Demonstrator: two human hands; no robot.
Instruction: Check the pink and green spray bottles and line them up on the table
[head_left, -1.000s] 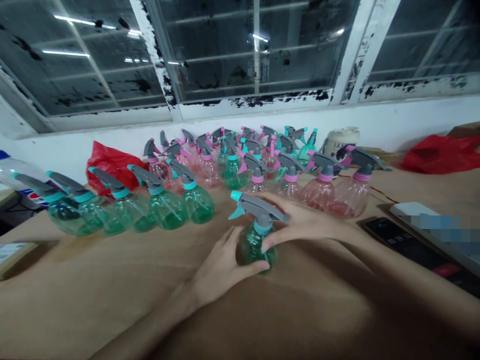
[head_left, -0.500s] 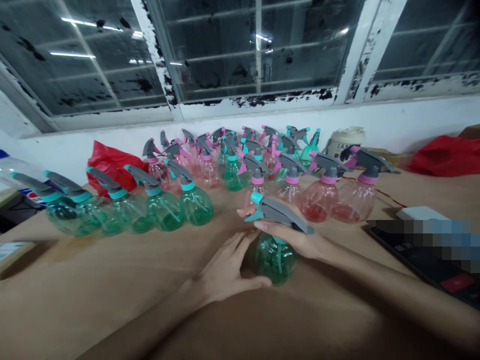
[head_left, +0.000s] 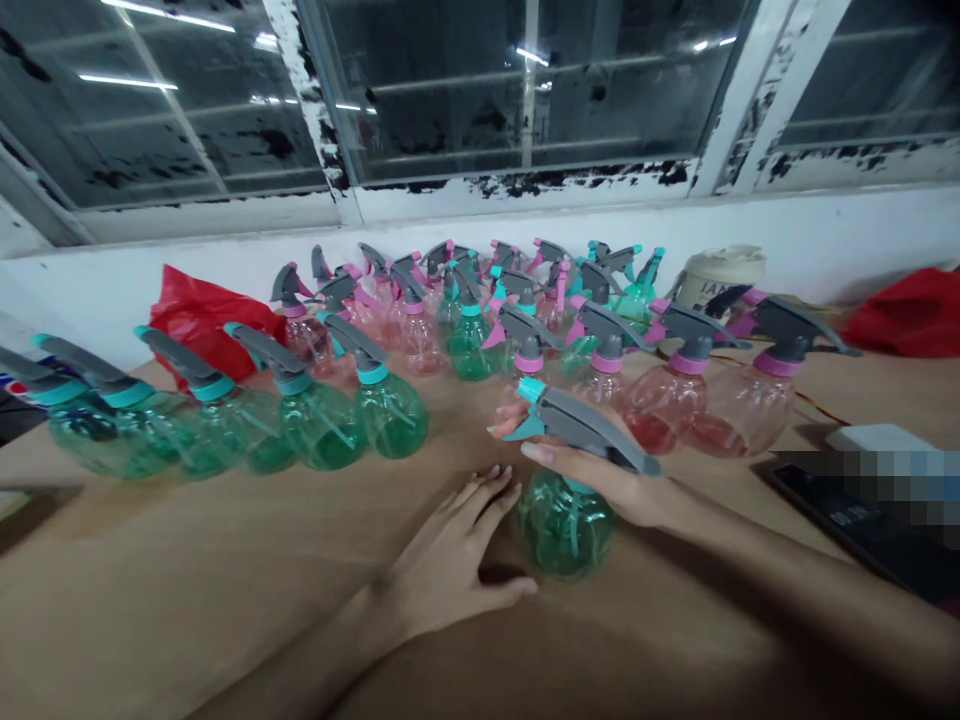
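Note:
A green spray bottle point(head_left: 566, 530) with a grey and teal trigger head stands on the table in front of me. My right hand point(head_left: 600, 475) is closed round its neck just below the head; some of those fingers are hidden behind the bottle. To the bottle's left, my left hand point(head_left: 457, 560) rests low over the table, its fingers spread and the thumb pointing toward the bottle with a small gap between. Beyond my right hand is a row of pink spray bottles point(head_left: 667, 405). Green spray bottles point(head_left: 322, 425) line up at the left.
Behind these rows, several more pink and green spray bottles crowd toward the wall. A red plastic bag point(head_left: 214, 320) lies at the back left, another red bag point(head_left: 911, 315) at the back right. A beige canvas bag point(head_left: 720, 275) and a dark phone point(head_left: 840, 520) are on the right.
My left hand has drawn slightly away from the green bottle, opening a gap. The right hand keeps its hold on the neck. The view has shifted and come a little closer.

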